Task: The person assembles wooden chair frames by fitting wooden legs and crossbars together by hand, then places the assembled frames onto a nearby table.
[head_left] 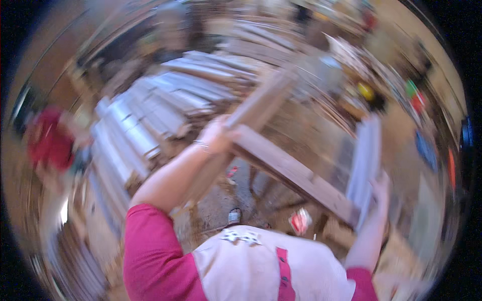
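A brown wooden frame [296,170] spans the space between my two hands, its crosspiece joining two side rails. Wrapped round the left corner, where rail and crosspiece meet, is my left hand [217,135], closed on the wood. On the outer face of the right side rail [365,155], near its lower end, my right hand [381,189] grips the frame; its fingers are partly hidden and smeared by motion. The frame is held off the floor in front of my body, tilted, with the far ends of its rails blurred.
Long pale wooden pieces [135,125] lie in rows at left and far left. A person in a red top [50,138] is at the left edge. A red and white packet [300,220] lies on the floor near my foot [234,215]. A yellow round object [365,91] sits among clutter at far right.
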`<state>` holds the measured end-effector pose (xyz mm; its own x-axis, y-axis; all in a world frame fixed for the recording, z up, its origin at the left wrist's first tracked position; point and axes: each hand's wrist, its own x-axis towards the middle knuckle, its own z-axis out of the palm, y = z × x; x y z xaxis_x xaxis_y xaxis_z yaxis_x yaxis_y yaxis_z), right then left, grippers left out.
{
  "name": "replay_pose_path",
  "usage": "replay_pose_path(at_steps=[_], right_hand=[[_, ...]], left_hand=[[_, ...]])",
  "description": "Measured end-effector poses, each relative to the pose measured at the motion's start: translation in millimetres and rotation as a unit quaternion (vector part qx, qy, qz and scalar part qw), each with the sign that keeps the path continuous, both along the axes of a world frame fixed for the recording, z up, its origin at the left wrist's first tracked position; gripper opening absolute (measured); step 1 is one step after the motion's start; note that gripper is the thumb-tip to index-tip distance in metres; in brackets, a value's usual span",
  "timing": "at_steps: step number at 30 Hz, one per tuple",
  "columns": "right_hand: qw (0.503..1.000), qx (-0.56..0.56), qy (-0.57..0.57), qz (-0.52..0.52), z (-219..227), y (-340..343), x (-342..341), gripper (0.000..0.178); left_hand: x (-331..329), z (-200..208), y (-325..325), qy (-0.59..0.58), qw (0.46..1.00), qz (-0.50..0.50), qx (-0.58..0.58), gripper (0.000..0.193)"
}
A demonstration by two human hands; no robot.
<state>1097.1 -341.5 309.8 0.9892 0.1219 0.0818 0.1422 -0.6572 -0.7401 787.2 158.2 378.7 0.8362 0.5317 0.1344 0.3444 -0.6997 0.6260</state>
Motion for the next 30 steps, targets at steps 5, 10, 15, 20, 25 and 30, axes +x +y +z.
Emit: replay_pose_path(at_steps=[5,10,15,20,25,30], right_hand=[[0.992,0.08,-0.067,0.074,92.6,59.6,19.3,0.056],[0.918,0.132,-0.217,0.305,147.6,157.3,-66.1,0.05],[0.899,0.183,-0.116,0.38,146.0,207.0,-165.1,0.048],[0.841,0.177,-0.015,0.511,119.5,257.7,-314.9,0.045],[0.739,0.103,0.017,0.666,102.8,277.5,-505.5,0.051],[0.555,0.036,-0.069,0.828,96.6,293.7,-618.5,0.052]], left_hand=[[-69.8,28.9,-108.8,-0.175,0.978,-0.101,0.055,0.045],[-174.4,-60.7,-194.2,0.086,0.988,-0.09,-0.088,0.047],[-285.7,-88.0,-217.8,0.337,0.915,0.085,-0.203,0.053],[-397.7,-69.9,-237.3,0.215,0.949,0.18,-0.141,0.06],[-518.6,-67.3,-265.6,0.187,0.947,0.241,-0.099,0.06],[-624.5,-75.4,-320.5,0.268,0.884,0.339,-0.178,0.061]])
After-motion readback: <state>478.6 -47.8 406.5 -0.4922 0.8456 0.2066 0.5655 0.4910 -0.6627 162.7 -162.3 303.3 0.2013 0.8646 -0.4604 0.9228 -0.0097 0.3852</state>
